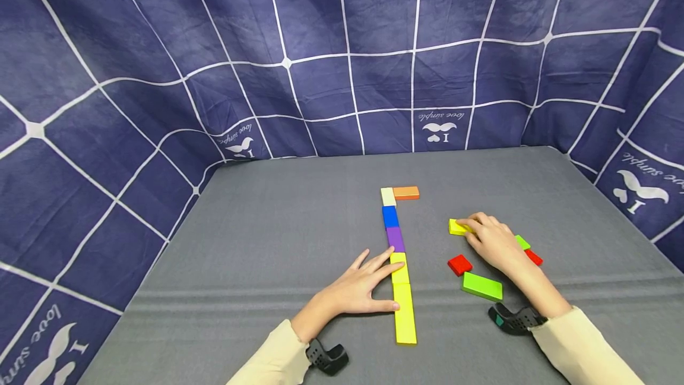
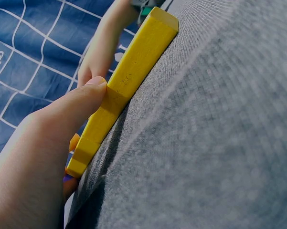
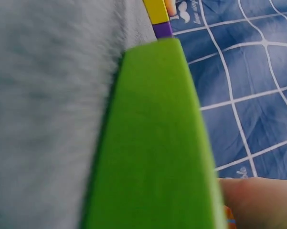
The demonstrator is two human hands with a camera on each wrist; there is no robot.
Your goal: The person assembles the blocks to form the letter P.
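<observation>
A row of flat blocks runs away from me: a long yellow block (image 1: 406, 319), a shorter yellow block (image 1: 400, 275), a purple block (image 1: 396, 239), a blue block (image 1: 390, 217) and a cream block (image 1: 388, 197). An orange block (image 1: 408, 193) extends rightward from the cream one. Spread along the row's left side, my left hand (image 1: 352, 289) touches it, thumb against the long yellow block and fingertips on the shorter yellow and purple blocks. My right hand (image 1: 494, 243) pinches the right end of a separate yellow block (image 1: 456, 227), partly hidden by its fingers.
Near my right hand lie a red block (image 1: 460, 265) and a long green block (image 1: 483, 286), large in the right wrist view. Beyond that wrist, a small green block (image 1: 522, 242) and another red block (image 1: 534, 257) show partly. Blue checked cloth (image 1: 320, 88) hangs behind the grey tabletop (image 1: 267, 212).
</observation>
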